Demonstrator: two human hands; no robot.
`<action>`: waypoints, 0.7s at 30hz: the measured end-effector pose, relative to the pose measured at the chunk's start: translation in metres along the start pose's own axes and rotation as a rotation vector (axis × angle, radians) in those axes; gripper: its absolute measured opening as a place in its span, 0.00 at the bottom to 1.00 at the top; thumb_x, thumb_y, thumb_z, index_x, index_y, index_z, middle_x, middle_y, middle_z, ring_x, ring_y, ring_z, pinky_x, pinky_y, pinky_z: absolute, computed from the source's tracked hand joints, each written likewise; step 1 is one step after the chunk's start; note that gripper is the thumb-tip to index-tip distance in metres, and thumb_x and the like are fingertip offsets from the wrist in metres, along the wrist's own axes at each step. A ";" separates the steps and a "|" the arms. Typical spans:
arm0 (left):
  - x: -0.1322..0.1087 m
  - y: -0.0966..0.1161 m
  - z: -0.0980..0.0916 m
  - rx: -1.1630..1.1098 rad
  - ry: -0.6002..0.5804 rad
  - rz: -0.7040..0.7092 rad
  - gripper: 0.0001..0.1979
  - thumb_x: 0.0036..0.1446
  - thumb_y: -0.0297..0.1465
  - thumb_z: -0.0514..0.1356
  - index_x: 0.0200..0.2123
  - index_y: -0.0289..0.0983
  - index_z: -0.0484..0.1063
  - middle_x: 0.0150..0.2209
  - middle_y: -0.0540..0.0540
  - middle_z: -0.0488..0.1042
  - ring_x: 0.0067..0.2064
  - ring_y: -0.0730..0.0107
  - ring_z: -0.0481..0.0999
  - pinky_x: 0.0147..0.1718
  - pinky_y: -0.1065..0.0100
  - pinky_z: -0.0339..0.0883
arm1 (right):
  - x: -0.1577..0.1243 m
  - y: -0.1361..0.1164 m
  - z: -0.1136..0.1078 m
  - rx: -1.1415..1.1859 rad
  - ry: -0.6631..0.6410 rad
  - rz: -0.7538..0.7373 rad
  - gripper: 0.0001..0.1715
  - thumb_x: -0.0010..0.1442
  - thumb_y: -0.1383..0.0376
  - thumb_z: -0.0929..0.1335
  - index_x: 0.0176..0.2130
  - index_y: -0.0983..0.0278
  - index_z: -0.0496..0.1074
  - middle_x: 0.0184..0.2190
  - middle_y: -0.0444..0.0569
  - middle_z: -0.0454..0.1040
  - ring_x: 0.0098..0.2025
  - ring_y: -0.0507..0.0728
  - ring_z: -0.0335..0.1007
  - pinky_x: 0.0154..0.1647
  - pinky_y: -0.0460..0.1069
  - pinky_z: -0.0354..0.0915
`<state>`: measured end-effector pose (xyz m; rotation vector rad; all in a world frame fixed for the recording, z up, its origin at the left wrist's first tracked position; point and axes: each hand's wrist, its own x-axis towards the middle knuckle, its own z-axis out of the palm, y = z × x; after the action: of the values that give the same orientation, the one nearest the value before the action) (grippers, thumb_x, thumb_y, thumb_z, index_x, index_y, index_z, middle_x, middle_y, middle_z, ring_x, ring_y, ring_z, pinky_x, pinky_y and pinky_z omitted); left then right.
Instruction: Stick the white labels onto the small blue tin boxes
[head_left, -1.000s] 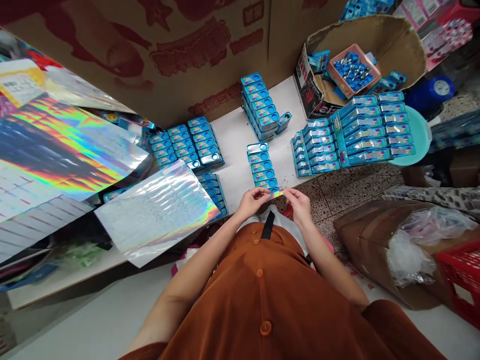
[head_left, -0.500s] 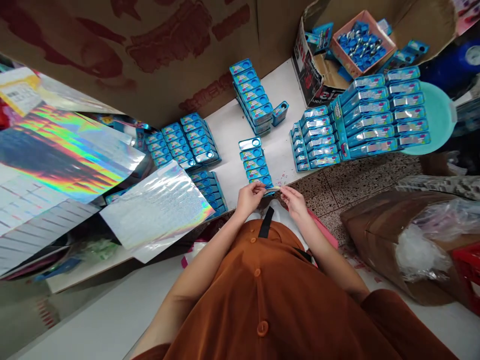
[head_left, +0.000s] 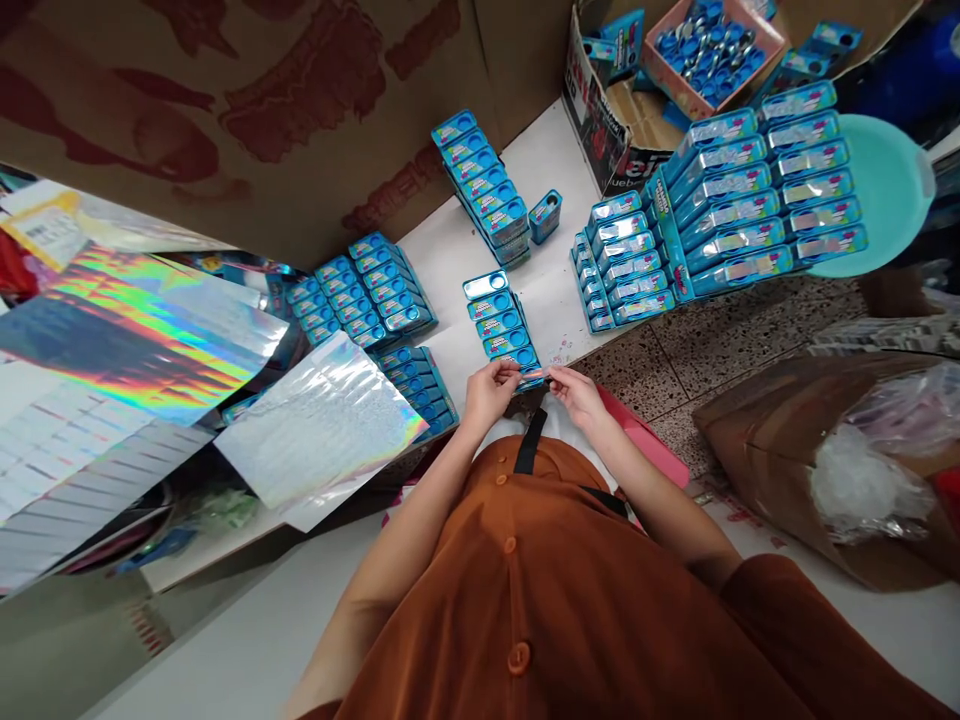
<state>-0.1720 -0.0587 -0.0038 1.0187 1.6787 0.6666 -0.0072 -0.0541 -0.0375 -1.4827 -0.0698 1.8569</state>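
My left hand [head_left: 491, 392] and my right hand [head_left: 576, 395] meet at the near end of a short row of blue tins [head_left: 499, 325] on a white tabletop [head_left: 551, 290]. A narrow holographic strip [head_left: 534, 378] runs between my fingertips, close against the nearest tin. Both hands pinch it. My fingers hide most of the strip and part of that tin. The farthest tin in the row lies open, showing its silvery inside.
Several blocks of blue tins stand left, ahead and right on the table. Large holographic sheets [head_left: 319, 430] lie at the left. An open cardboard box [head_left: 607, 120] holds a pink tray of blue tins. A teal stool [head_left: 885, 190] stands right, beside a brown bag [head_left: 847, 470] with plastic film.
The strip's rainbow face showed clearly a second ago; now it appears narrower, nearer the tin. The whole view has swung, so the table contents sit further left and higher.
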 end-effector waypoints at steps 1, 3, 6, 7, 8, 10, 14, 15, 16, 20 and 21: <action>0.000 0.000 0.000 0.003 0.001 0.003 0.09 0.49 0.32 0.62 0.34 0.34 0.74 0.31 0.45 0.77 0.30 0.70 0.75 0.33 0.68 0.70 | 0.001 0.000 0.000 -0.003 -0.005 0.002 0.13 0.36 0.66 0.77 0.26 0.64 0.75 0.26 0.43 0.76 0.25 0.47 0.67 0.27 0.43 0.64; -0.001 -0.001 0.001 0.014 0.005 0.010 0.08 0.49 0.31 0.61 0.34 0.34 0.74 0.31 0.45 0.77 0.30 0.70 0.75 0.33 0.68 0.70 | 0.002 0.001 0.000 -0.014 -0.008 0.006 0.13 0.36 0.66 0.77 0.26 0.64 0.75 0.26 0.42 0.76 0.24 0.46 0.66 0.27 0.43 0.64; -0.002 -0.003 0.002 0.050 0.023 0.024 0.08 0.50 0.32 0.62 0.34 0.35 0.74 0.31 0.45 0.77 0.31 0.69 0.75 0.33 0.68 0.70 | 0.004 0.003 0.001 -0.007 -0.012 0.024 0.12 0.37 0.67 0.77 0.26 0.65 0.75 0.26 0.42 0.76 0.24 0.46 0.66 0.27 0.43 0.63; -0.003 -0.003 0.003 0.067 0.029 0.029 0.08 0.50 0.32 0.62 0.34 0.35 0.74 0.31 0.45 0.77 0.31 0.69 0.76 0.33 0.68 0.70 | 0.005 0.003 0.001 0.001 -0.012 0.031 0.12 0.37 0.67 0.77 0.26 0.65 0.76 0.26 0.42 0.76 0.24 0.45 0.66 0.27 0.42 0.63; -0.004 -0.004 0.003 0.084 0.034 0.033 0.08 0.50 0.32 0.61 0.34 0.35 0.75 0.31 0.45 0.77 0.31 0.68 0.76 0.33 0.68 0.69 | 0.006 0.003 0.001 0.009 -0.012 0.037 0.12 0.37 0.68 0.77 0.26 0.65 0.76 0.26 0.42 0.76 0.24 0.45 0.66 0.27 0.42 0.63; -0.005 -0.004 0.004 0.094 0.038 0.037 0.08 0.51 0.32 0.61 0.34 0.36 0.75 0.31 0.45 0.77 0.31 0.68 0.75 0.34 0.68 0.69 | 0.007 0.002 0.001 0.018 -0.009 0.046 0.12 0.37 0.68 0.77 0.26 0.65 0.76 0.26 0.42 0.76 0.24 0.45 0.66 0.27 0.42 0.63; -0.006 -0.004 0.004 -0.019 0.036 0.021 0.09 0.50 0.33 0.62 0.35 0.35 0.74 0.32 0.46 0.77 0.31 0.70 0.74 0.33 0.69 0.68 | 0.004 -0.002 0.000 0.019 -0.014 0.062 0.11 0.38 0.68 0.77 0.26 0.65 0.75 0.24 0.42 0.76 0.24 0.46 0.68 0.28 0.42 0.65; -0.007 -0.004 0.004 -0.064 0.030 0.012 0.10 0.50 0.33 0.62 0.35 0.35 0.74 0.32 0.46 0.76 0.30 0.71 0.74 0.32 0.70 0.68 | 0.003 -0.003 0.000 0.018 -0.021 0.068 0.11 0.39 0.68 0.77 0.26 0.65 0.75 0.24 0.42 0.76 0.25 0.47 0.68 0.29 0.43 0.65; -0.007 -0.004 0.004 -0.109 0.024 0.001 0.10 0.49 0.34 0.63 0.34 0.34 0.74 0.31 0.46 0.76 0.30 0.72 0.73 0.32 0.70 0.67 | 0.002 -0.004 0.000 0.016 -0.029 0.074 0.10 0.40 0.69 0.77 0.27 0.65 0.75 0.24 0.43 0.76 0.25 0.47 0.69 0.30 0.43 0.65; -0.007 -0.006 0.004 -0.253 -0.002 -0.032 0.12 0.47 0.34 0.65 0.34 0.34 0.74 0.30 0.47 0.75 0.30 0.74 0.73 0.32 0.71 0.67 | 0.001 -0.006 0.001 0.022 -0.051 0.111 0.09 0.43 0.69 0.76 0.27 0.64 0.74 0.24 0.42 0.76 0.27 0.48 0.70 0.33 0.43 0.66; -0.007 -0.006 0.004 -0.275 -0.007 -0.038 0.12 0.46 0.34 0.65 0.34 0.34 0.74 0.30 0.47 0.75 0.30 0.74 0.73 0.33 0.71 0.67 | 0.001 -0.006 0.002 0.029 -0.052 0.123 0.08 0.43 0.69 0.76 0.27 0.64 0.74 0.24 0.42 0.76 0.27 0.48 0.71 0.33 0.44 0.66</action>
<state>-0.1689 -0.0678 -0.0074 0.7905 1.5459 0.8409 -0.0055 -0.0487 -0.0348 -1.4472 0.0240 1.9861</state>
